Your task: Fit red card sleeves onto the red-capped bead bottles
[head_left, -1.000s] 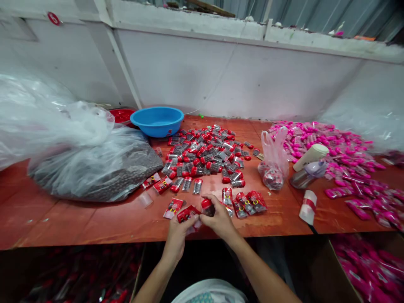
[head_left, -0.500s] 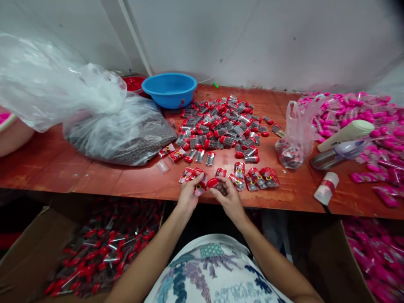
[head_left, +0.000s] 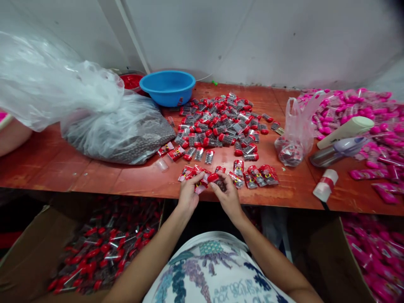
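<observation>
Packet (red, printed) sat pinched in the left hand, just below frame centre; the right hand gripped a red-capped container beside it. Blue basin stood upper left of centre.

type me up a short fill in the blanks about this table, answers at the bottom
1. The basin nearest the middle pile is ____ in colour.
2. From the person's side, the big bag lies to the ____ of the middle pile.
3. The right hand holds a container whose top is ____.
4. The small bag sits between the middle pile and a ____ heap.

Missing words: blue; left; red; pink
</observation>
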The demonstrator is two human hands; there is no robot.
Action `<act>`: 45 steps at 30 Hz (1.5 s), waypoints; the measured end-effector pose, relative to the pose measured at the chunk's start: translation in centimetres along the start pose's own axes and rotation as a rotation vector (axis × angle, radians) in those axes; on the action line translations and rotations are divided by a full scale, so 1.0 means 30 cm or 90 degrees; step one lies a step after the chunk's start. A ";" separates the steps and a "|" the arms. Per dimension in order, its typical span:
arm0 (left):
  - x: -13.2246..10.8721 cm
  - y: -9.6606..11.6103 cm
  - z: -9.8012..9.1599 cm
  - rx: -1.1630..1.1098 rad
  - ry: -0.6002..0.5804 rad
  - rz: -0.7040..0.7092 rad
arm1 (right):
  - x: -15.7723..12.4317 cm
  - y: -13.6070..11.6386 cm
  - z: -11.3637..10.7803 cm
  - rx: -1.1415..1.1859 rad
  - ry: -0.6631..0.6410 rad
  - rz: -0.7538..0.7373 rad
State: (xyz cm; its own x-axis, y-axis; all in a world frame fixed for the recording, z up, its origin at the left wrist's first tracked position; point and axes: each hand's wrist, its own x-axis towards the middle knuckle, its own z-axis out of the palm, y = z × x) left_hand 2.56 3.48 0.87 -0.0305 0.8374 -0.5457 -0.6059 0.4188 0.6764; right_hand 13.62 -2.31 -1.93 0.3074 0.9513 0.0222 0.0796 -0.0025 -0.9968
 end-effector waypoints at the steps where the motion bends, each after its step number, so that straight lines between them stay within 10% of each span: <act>1: -0.002 0.001 0.002 -0.002 -0.001 -0.001 | -0.001 0.000 0.000 -0.001 -0.004 -0.001; 45: -0.030 -0.005 0.001 0.044 -0.011 0.041 | -0.004 -0.036 -0.006 0.085 -0.016 0.035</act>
State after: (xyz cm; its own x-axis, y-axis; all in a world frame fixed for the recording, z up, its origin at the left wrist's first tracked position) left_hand 2.69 2.69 1.27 -0.0534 0.8692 -0.4916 -0.5472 0.3863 0.7425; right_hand 13.65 -2.48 -0.84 0.2836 0.9584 -0.0335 -0.0638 -0.0160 -0.9978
